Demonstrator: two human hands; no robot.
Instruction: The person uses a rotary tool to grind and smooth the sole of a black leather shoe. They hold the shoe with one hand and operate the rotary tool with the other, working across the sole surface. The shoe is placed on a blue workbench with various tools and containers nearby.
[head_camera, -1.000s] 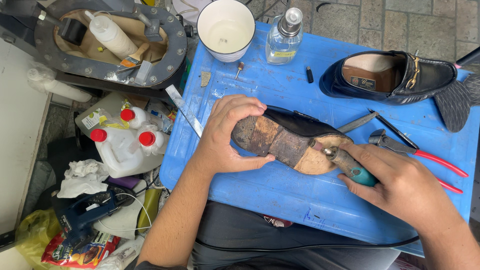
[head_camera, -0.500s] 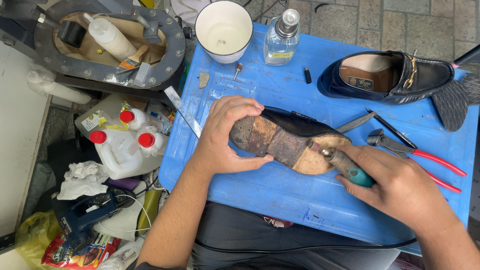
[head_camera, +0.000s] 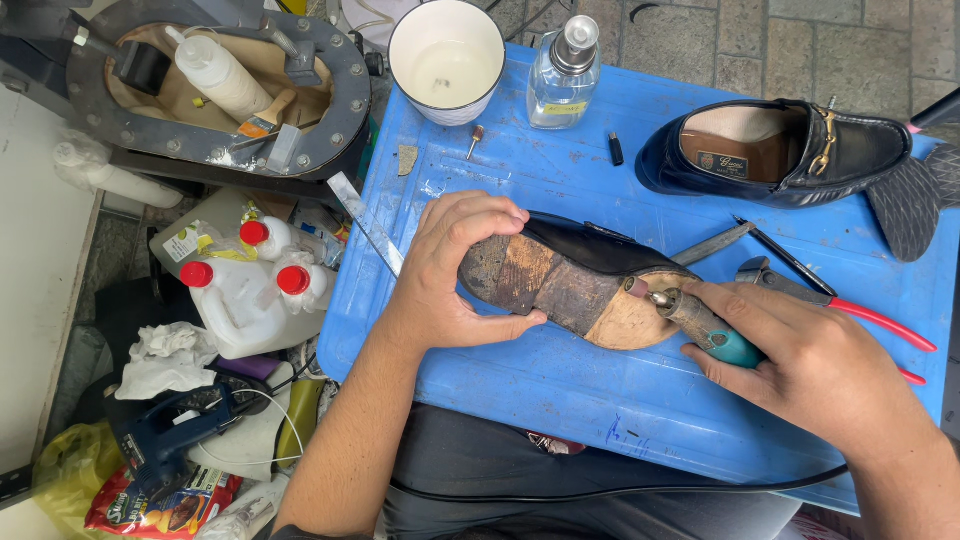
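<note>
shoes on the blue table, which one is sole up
The shoe gripped at its heel by the left hand, its worn brown sole facing up. The other black loafer sits upright at the table's far right, untouched.

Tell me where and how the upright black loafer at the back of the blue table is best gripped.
Grip the black loafer at its heel end, from above: its mouth faces up and open, so fingers can hook inside the collar with the thumb outside. Its toe end lies close to a dark scaly piece.
</note>
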